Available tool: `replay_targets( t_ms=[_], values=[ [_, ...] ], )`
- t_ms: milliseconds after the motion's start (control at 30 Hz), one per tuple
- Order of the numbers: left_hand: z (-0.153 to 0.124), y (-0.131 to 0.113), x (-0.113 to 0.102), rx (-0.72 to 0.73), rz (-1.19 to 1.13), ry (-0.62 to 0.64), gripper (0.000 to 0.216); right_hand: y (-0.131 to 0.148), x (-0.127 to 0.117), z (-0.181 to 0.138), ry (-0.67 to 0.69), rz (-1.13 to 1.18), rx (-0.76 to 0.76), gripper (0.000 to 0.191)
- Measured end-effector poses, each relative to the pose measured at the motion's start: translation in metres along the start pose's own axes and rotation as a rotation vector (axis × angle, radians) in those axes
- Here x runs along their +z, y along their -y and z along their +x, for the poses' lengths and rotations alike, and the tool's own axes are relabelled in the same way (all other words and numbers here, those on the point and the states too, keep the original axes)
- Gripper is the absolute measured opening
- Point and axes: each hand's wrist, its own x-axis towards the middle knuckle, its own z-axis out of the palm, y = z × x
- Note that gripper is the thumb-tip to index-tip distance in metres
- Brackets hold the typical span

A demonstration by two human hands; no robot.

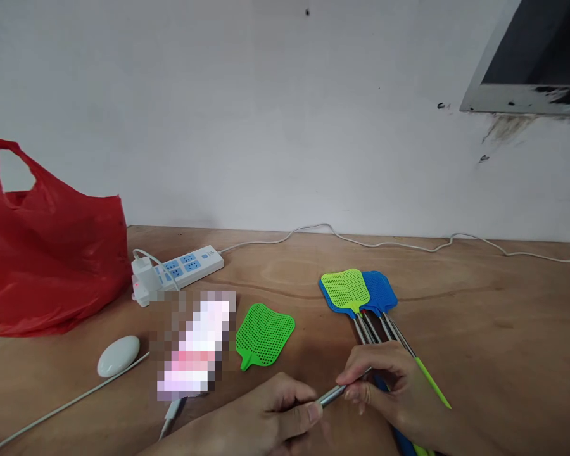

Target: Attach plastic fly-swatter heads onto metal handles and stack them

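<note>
From my remote seat I saw a green swatter head (266,335) beyond the left hand (278,411), whose thumb and fingers gripped a metal rod (332,396). The right hand (384,383) pinched its farther part, before piled swatters (346,289). Keeping both grips aligned, I judged, would avoid bending it.

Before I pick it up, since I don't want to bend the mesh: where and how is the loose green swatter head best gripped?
I'd likely pinch the short neck of the green swatter head between thumb and finger, coming from the near side. The neck is narrow and points toward the person, while the broad head is perforated and lies on the table.
</note>
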Motion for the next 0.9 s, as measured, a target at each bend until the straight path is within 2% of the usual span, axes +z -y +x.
replay_targets(
  t_ms=[67, 233, 367, 433, 600, 700, 800, 900],
  values=[
    [-0.001, -0.002, -0.002, 0.025, 0.013, -0.007, 0.058, 0.0, 0.001, -0.001, 0.002, 0.025, -0.01, 0.004],
    [-0.001, -0.005, -0.002, 0.045, 0.076, 0.075, 0.051, 0.009, 0.001, 0.001, 0.035, -0.037, -0.114, 0.006],
    [0.0, -0.004, -0.001, -0.003, 0.111, 0.003, 0.057, 0.013, 0.001, 0.003, 0.011, -0.085, -0.11, 0.007],
    [0.0, -0.002, -0.002, -0.008, 0.122, 0.008, 0.058, 0.012, 0.001, 0.004, 0.017, -0.095, -0.126, 0.009],
    [-0.003, -0.002, -0.005, 0.157, 0.236, -0.036, 0.049, 0.01, 0.003, 0.004, -0.005, -0.083, -0.17, 0.011],
    [-0.003, -0.007, -0.005, 0.227, 0.284, 0.008, 0.044, 0.012, 0.004, 0.003, 0.0, -0.075, -0.194, 0.006],
    [-0.001, -0.011, -0.004, 0.246, 0.332, 0.044, 0.046, 0.015, 0.006, 0.003, 0.001, -0.091, -0.221, 0.008],
    [-0.002, -0.011, -0.002, 0.209, 0.391, -0.032, 0.047, 0.016, 0.007, 0.003, -0.012, -0.096, -0.211, 0.011]
  ],
)
